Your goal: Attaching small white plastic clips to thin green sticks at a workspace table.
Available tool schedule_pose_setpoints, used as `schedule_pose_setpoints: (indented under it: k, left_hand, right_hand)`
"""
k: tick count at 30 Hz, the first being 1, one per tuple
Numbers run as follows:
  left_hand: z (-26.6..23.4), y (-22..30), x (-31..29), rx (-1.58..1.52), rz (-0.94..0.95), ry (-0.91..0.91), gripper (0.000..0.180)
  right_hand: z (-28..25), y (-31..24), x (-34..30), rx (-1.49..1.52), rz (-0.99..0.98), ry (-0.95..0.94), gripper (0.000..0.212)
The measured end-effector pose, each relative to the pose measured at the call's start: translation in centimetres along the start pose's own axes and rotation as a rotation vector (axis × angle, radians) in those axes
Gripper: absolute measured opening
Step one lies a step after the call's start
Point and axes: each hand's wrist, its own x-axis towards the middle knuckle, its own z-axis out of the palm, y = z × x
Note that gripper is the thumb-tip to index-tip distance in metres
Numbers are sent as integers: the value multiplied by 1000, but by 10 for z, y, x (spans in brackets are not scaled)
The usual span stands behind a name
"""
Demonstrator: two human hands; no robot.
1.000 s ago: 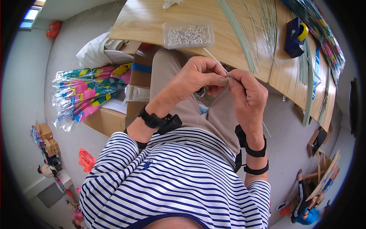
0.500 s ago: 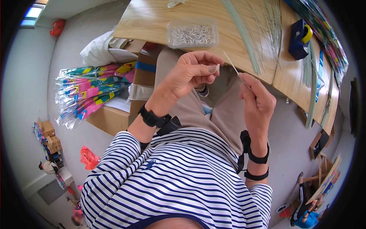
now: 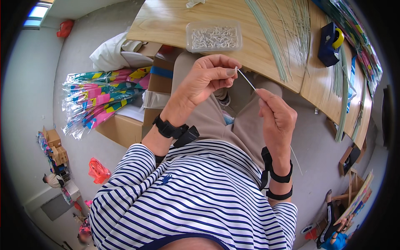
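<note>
Over my lap, at the table's front edge, my left hand pinches a small white plastic fitting between thumb and fingertips. My right hand grips a thin pale rod, whose upper tip meets the fitting; whether it sits inside the fitting is too small to tell. The rod's other end shows below my right hand, beside the wrist strap. Just beyond my left hand, a clear plastic tub full of similar small white pieces stands on the wooden table.
Loose thin rods lie across the table to the right. Beyond them stands a blue tape dispenser with yellow tape. Colourful wrapped bundles rest on a cardboard box at my left. Other people are at the far lower edges.
The right hand has moved slightly left and down, bringing the rod's tip to the white fitting. My left hand keeps its pinch in nearly the same place.
</note>
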Motion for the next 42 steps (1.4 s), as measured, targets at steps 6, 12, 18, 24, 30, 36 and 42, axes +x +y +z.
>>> schedule_pose_setpoints:
  k: [6, 12, 18, 24, 30, 36, 42]
  left_hand:
    - [4, 0, -2, 23, 0, 30, 20]
    - [5, 1, -3, 166, 67, 50, 18]
    - [4, 8, -5, 439, 180, 12, 18]
    - [16, 13, -9, 425, 142, -21, 29]
    - [11, 4, -4, 369, 245, -37, 29]
    - [13, 4, -9, 365, 150, -42, 20]
    - [7, 2, -6, 241, 104, -38, 10]
  right_hand:
    - [1, 2, 1, -7, 1, -9, 18]
    - [3, 4, 0, -56, -50, 11, 18]
    - [3, 10, 0, -258, -247, 55, 17]
    - [7, 10, -3, 117, 46, -20, 14]
    - [8, 5, -2, 153, 89, -27, 8]
    - [8, 9, -1, 238, 146, -60, 6]
    - [11, 7, -1, 174, 106, -34, 7]
